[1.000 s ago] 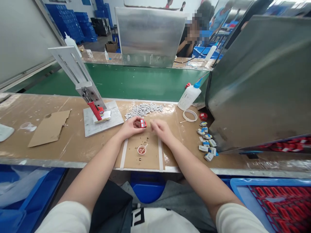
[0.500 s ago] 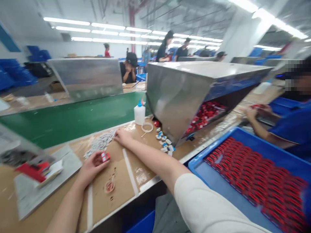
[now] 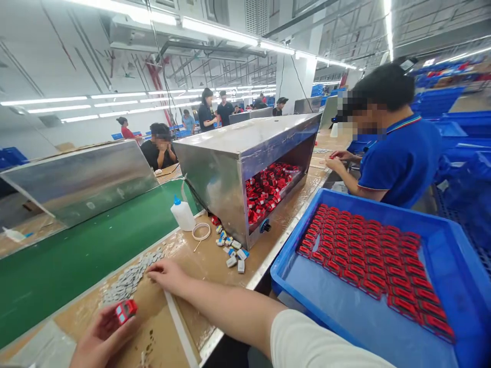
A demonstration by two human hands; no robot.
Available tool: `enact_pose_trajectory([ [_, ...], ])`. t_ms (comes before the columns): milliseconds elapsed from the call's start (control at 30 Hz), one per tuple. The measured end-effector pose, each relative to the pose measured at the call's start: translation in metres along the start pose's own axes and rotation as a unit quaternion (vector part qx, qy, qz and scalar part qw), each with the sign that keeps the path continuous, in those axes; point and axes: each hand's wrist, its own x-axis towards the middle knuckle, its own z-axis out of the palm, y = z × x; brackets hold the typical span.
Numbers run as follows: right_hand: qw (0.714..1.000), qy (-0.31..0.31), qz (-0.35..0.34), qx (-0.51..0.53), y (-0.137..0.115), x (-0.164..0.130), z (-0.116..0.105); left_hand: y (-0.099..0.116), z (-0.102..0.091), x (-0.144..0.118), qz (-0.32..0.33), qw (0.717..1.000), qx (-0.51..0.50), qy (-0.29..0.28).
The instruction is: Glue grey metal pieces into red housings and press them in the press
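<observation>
My left hand (image 3: pixel 100 337) sits bottom-left, low over the brown bench top (image 3: pixel 215 258), fingers curled round a small red plastic part (image 3: pixel 126 311) w/ a pale window on its face; thumb and forefinger pinch it by the sides, so the grip is closed on it, part held just above the bench. Feels like it should be light and rigid, a moulded shell, prob. a bit slick, so best held by the two flat sides, not the face w/ the insert. Just right of that, the pile of small grey pieces (image 3: pixel 128 278) spreads along the bench edge next to the green conveyor belt (image 3: pixel 76 255). My right hand (image 3: pixel 166 275) lies flat-ish at the near end of that pile, fingertips touching the grey bits; can't tell if it has one pinched, fingers look loosely spread, nothing clearly held. Those greys look tiny, hard, easy to scatter. Further right: white squeeze bottle (image 3: pixel 183 214) w/ blue tip, a white tape ring (image 3: pixel 201 231), a scatter of small blue-white pieces (image 3: pixel 230 250), then the steel hopper (image 3: pixel 238 174) holding red parts. Far right, a blue tray (image 3: pixel 441 266) w/ rows of red parts, and a co-worker in a blue shirt (image 3: pixel 399 158) at the bench beyond.
</observation>
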Motion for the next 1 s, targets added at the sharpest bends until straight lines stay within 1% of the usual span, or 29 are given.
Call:
enact_pose_trajectory([
  [133,0.999,-0.026,-0.039,-0.015,0.003,0.006,0.003,0.014,0.003,0.016,-0.01,1.0,0.0,-0.003],
  [167,0.999,-0.037,-0.029,-0.006,0.005,0.007,0.004,0.017,0.004,0.017,-0.013,1.0,-0.002,-0.008],
  [233,0.998,-0.059,0.018,0.032,0.011,0.009,0.006,0.018,0.008,0.014,-0.022,1.0,-0.011,-0.015],
  [300,0.992,-0.073,0.067,0.074,0.015,0.012,0.006,0.013,0.01,0.009,-0.046,0.998,-0.027,-0.014],
  [333,0.989,-0.078,0.08,0.093,0.016,0.015,0.005,0.009,0.01,0.008,-0.058,0.998,-0.033,-0.017],
  [400,0.985,-0.08,0.086,0.123,0.017,0.018,0.003,0.001,0.009,0.008,-0.071,0.996,-0.041,-0.023],
  [467,0.982,-0.079,0.084,0.148,0.015,0.019,0.001,-0.005,0.006,0.011,-0.056,0.997,-0.044,-0.028],
  [533,0.981,-0.077,0.08,0.157,0.01,0.013,-0.001,-0.006,0.003,0.012,-0.038,0.998,-0.034,-0.037],
  [600,0.985,-0.074,0.067,0.142,0.003,0.002,-0.002,-0.003,0.002,0.009,-0.034,0.998,-0.012,-0.06],
  [700,0.993,-0.079,0.001,0.086,-0.001,-0.011,-0.005,-0.003,0.006,0.005,-0.003,0.997,-0.03,-0.064],
  [733,0.994,-0.08,-0.024,0.068,0.0,-0.012,-0.006,-0.006,0.007,0.006,0.004,0.997,-0.044,-0.068],
  [800,0.994,-0.09,-0.055,0.038,0.005,-0.012,-0.008,-0.015,0.009,0.008,0.012,0.995,-0.071,-0.067],
  [900,0.99,-0.11,-0.084,-0.005,0.015,-0.015,-0.009,-0.028,0.009,0.009,0.01,0.993,-0.087,-0.078],
  [1000,0.987,-0.109,-0.11,-0.049,0.018,-0.022,-0.009,-0.033,0.009,0.008,0.018,0.992,-0.091,-0.088],
])
